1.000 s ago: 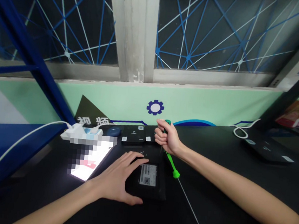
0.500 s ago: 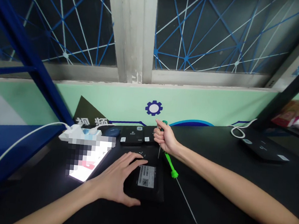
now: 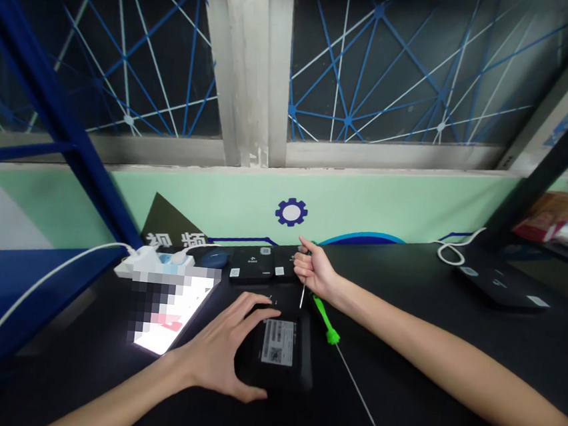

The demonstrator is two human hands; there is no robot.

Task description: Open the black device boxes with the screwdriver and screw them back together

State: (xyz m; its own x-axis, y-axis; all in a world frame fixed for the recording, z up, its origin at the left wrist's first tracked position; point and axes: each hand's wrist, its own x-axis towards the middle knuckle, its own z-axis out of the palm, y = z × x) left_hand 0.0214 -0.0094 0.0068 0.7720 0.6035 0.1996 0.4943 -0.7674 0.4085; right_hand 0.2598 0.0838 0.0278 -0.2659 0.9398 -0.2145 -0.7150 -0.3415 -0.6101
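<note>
A flat black device box (image 3: 302, 355) with a white barcode label (image 3: 278, 343) lies on the black table. My left hand (image 3: 224, 344) grips it from the left, fingers at its far edge and thumb at its near edge. My right hand (image 3: 316, 270) is a fist around the green handle of a screwdriver (image 3: 302, 298). Its thin metal shaft points down at the far right corner of the box; whether the tip touches is too dark to tell. Just right of the box lies a bright green screwdriver (image 3: 331, 335), its long shaft angled towards me.
Behind my hands lie black boxes (image 3: 253, 263) and a dark blue mouse (image 3: 214, 258). A lit phone (image 3: 167, 322) lies left of my left hand, before a white power strip (image 3: 153, 264). Another black box (image 3: 500, 287) and a white cable (image 3: 451, 254) lie at the right.
The view has tilted slightly upward, so the table things sit a little lower. Both hands keep their grips, and the held screwdriver stays near the box's far right corner.
</note>
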